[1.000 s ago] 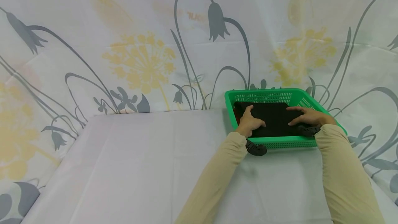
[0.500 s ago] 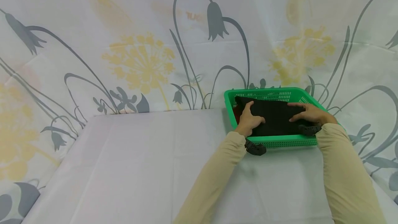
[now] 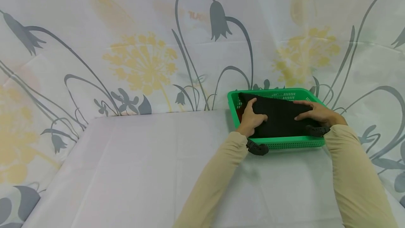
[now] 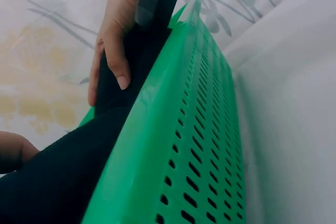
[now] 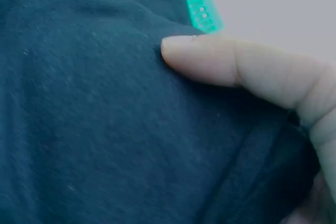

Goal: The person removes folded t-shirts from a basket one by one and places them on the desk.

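A folded black cloth (image 3: 276,117) lies in a green plastic basket (image 3: 286,143) at the right of the table. My left hand (image 3: 251,119) grips the cloth's left end, thumb and index finger spread over it. At the other end my right hand (image 3: 321,112) holds it, thumb on the near face. In the right wrist view the thumb (image 5: 226,66) presses soft, dark fabric (image 5: 105,114). The cloth's left back corner stands higher than its right. Fingers under or behind the cloth are hidden.
Something dark red (image 3: 239,113) shows at the basket's left inside, mostly covered. A white cloth covers the table (image 3: 133,168). Behind it hangs a flower-patterned curtain (image 3: 196,45). Black wrist devices (image 3: 257,147) sit close to the basket's front rim.
The cloth's back edge has risen, most at the left, where it now reaches near the basket's back rim. My left hand has moved slightly up with it; the basket stays put.
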`<state>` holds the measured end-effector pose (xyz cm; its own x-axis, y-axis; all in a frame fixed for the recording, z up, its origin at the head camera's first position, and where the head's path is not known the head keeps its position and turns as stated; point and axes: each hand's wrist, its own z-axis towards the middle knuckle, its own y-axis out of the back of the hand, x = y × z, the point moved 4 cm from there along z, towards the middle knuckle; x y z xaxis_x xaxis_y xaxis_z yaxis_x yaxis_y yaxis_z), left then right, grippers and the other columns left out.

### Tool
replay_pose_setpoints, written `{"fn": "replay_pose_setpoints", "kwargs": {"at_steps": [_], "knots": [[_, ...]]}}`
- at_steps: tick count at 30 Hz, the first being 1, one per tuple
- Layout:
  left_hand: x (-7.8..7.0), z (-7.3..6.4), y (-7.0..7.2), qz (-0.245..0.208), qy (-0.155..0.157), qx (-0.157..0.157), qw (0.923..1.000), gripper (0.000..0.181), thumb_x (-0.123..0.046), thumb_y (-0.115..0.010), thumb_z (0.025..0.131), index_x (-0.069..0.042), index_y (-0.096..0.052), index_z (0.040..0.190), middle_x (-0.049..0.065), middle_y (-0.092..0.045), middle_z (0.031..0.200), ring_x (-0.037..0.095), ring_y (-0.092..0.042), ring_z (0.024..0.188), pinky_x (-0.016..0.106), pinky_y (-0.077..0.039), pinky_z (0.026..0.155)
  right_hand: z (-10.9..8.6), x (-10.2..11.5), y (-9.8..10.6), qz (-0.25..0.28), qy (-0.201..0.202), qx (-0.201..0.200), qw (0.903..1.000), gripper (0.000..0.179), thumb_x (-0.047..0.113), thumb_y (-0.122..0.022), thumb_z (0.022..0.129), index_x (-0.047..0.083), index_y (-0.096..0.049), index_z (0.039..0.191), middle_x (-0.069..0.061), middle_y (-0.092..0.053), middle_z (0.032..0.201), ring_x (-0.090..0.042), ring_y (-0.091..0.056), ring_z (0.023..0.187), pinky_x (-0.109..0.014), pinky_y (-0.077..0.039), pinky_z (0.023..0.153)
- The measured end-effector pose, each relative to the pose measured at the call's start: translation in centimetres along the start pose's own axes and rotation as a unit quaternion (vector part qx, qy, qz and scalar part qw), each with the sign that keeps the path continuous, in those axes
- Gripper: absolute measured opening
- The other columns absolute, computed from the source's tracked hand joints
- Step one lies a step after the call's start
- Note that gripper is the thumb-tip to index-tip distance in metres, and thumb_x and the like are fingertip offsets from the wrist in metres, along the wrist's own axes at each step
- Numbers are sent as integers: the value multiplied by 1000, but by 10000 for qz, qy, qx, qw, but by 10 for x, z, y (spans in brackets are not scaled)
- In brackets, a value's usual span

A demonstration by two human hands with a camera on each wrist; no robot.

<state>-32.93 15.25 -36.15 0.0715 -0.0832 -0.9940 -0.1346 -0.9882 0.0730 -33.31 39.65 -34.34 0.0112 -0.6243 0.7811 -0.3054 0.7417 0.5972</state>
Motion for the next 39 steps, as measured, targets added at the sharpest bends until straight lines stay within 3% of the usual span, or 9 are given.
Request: {"fn": "replay_pose_setpoints", "kwargs": {"at_steps": [13,18,23,28,34,39], "knots": [[-5,0,9,-187,-70,-30,9998,76,6,-68,80,-30,-45,144,5,-41,145,25,-48,88,36,-39,69,1,2,-1,190,223,190,9994,83,11,-69,89,2,-17,154,-31,3,154,-55,-8,136,-66,-22,102],[-4,0,11,-329,-137,42,9994,75,5,-67,82,-28,-44,145,6,-39,146,25,-46,88,37,-38,69,0,4,-1,44,391,83,9992,84,10,-69,89,4,-17,155,-28,4,156,-55,-5,136,-70,-18,101],[-4,1,15,-488,-192,102,9986,75,5,-67,82,-27,-43,146,6,-37,148,25,-47,92,37,-39,71,-3,11,-1,220,400,50,9989,85,10,-68,90,11,-15,156,-23,9,157,-53,0,138,-71,-15,101],[-8,2,18,-651,-271,171,9974,76,6,-66,81,-28,-44,145,6,-36,148,26,-48,97,37,-40,72,-7,16,0,342,358,-56,9988,87,11,-69,89,17,-15,157,-18,11,159,-50,-3,139,-68,-18,103],[-13,3,22,-861,-368,287,9952,78,9,-65,80,-27,-44,146,8,-35,148,26,-46,95,37,-38,68,-9,16,1,562,174,-108,9982,87,11,-68,91,25,-14,157,-18,10,159,-46,-20,135,-40,-45,90],[-15,3,24,-1016,-391,392,9933,79,9,-65,79,-29,-44,145,8,-35,147,27,-47,95,37,-38,67,-11,17,1,670,164,-135,9975,88,11,-68,91,22,-12,158,-19,12,158,-46,-25,131,-25,-47,78]]}}
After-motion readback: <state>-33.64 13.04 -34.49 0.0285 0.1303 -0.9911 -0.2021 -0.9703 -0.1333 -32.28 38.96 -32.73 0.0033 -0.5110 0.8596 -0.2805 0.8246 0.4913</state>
